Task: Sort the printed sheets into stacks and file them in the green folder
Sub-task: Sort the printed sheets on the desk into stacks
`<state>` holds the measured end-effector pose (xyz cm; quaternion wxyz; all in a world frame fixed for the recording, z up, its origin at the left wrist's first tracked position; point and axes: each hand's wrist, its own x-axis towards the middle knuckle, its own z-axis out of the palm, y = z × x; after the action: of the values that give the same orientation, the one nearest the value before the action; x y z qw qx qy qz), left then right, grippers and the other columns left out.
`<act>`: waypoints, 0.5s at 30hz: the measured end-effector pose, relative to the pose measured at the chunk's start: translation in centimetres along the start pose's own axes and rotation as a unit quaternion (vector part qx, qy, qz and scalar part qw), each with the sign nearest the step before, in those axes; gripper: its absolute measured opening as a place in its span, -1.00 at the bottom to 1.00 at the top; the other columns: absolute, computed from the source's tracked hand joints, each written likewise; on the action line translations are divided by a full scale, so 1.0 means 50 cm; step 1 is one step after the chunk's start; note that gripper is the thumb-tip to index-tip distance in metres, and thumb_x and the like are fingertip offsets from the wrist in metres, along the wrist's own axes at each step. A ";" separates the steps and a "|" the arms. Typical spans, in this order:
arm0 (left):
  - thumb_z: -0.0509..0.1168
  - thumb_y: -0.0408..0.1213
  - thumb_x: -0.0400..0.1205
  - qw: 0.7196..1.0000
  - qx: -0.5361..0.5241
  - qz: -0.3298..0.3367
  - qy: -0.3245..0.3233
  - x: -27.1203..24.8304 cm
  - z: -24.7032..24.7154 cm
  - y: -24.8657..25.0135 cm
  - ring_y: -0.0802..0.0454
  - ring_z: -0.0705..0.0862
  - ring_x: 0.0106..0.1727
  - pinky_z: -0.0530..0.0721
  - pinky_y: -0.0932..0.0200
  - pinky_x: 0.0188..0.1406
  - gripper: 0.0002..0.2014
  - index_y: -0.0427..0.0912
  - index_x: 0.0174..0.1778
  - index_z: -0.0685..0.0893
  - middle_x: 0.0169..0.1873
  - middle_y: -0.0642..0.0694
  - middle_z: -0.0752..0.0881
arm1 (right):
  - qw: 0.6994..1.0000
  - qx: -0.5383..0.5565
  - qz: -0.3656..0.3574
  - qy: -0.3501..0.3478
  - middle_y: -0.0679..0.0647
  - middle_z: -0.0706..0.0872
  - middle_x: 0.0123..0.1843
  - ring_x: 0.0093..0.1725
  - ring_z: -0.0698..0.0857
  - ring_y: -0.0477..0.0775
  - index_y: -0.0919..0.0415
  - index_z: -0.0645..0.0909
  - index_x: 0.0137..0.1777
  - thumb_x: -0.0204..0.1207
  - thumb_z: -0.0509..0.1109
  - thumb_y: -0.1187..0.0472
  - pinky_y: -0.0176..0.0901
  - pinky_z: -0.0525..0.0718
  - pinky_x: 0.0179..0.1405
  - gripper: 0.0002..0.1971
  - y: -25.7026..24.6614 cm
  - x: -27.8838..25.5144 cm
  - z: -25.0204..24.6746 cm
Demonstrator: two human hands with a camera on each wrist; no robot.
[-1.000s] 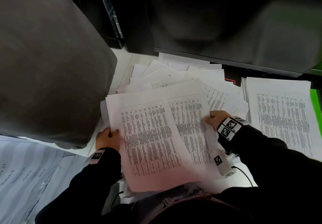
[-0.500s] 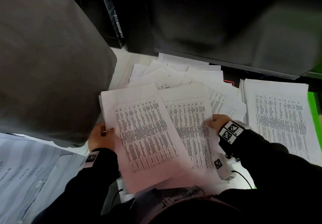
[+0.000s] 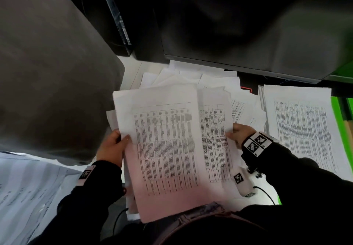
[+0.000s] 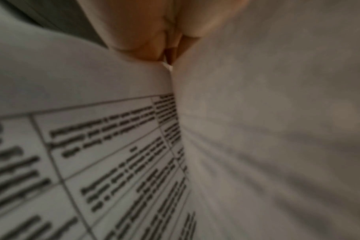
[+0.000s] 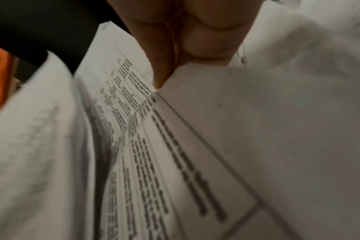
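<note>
A printed sheet [image 3: 164,149] with a dense table lies on top of the loose pile in front of me. My left hand [image 3: 114,145] pinches its left edge, thumb on top; the left wrist view shows the thumb and fingers [image 4: 164,37] closed on the paper edge [image 4: 169,68]. My right hand [image 3: 236,134] pinches the right edge of the sheet below [image 3: 215,139]; in the right wrist view its fingers [image 5: 164,65] clamp a page corner [image 5: 216,97]. A sorted stack [image 3: 301,128] lies at the right on the green folder [image 3: 342,111].
More loose sheets [image 3: 191,76] fan out behind, under a dark monitor [image 3: 238,25]. A big grey rounded object [image 3: 47,73] fills the left. Other printed pages [image 3: 24,197] lie at lower left. A small white tagged device [image 3: 242,181] with a cable sits by my right wrist.
The top sheet in my left hand has risen and swung to the right, now covering most of the sheet under it. My right hand stays at the right edge.
</note>
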<state>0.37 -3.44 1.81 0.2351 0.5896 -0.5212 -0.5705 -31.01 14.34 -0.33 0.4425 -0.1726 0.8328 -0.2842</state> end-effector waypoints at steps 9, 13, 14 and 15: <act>0.29 -0.18 0.55 0.999 -0.050 -0.012 -0.015 0.006 0.115 0.044 -0.25 0.71 0.06 0.63 -0.22 0.23 -0.82 -0.02 0.05 0.52 -0.14 -0.12 0.72 | 0.976 0.215 -0.004 -0.025 0.19 0.75 -0.09 -0.07 0.68 0.21 0.31 0.61 0.24 0.55 0.25 0.50 0.26 0.58 0.21 -0.69 -0.042 -0.048 0.021; 0.18 -0.38 0.66 0.997 -0.067 0.013 -0.045 -0.011 0.158 0.079 -0.08 0.70 -0.06 0.65 -0.01 0.13 -0.75 -0.07 0.24 0.45 -0.12 -0.08 0.70 | 0.971 0.235 0.003 0.029 -0.02 0.77 -0.15 0.10 0.71 0.22 -0.01 0.70 -0.03 0.62 0.20 0.08 0.07 0.60 0.25 -0.78 -0.074 -0.065 0.013; 0.17 -0.38 0.67 0.997 -0.051 0.027 -0.045 -0.013 0.164 0.088 -0.09 0.70 0.01 0.64 0.00 0.17 -0.74 -0.11 0.26 0.49 -0.06 -0.08 0.71 | 0.977 0.209 -0.002 0.048 -0.06 0.78 -0.15 0.05 0.73 0.15 -0.05 0.71 -0.10 0.55 0.13 -0.20 -0.02 0.59 0.21 -0.63 -0.081 -0.077 0.004; 0.17 -0.36 0.67 0.998 -0.039 0.041 -0.041 -0.017 0.168 0.101 -0.12 0.69 0.08 0.62 0.01 0.20 -0.76 -0.13 0.24 0.54 -0.02 -0.08 0.71 | 0.981 0.184 -0.016 0.062 -0.08 0.80 -0.11 0.04 0.74 0.08 -0.07 0.72 -0.09 0.43 0.08 -0.40 -0.04 0.60 0.20 -0.48 -0.087 -0.088 -0.006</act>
<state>-8.92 -1.76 4.56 0.2592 0.5344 -0.5315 -0.6040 -28.69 13.42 5.33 0.4098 -0.0836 0.7894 -0.4494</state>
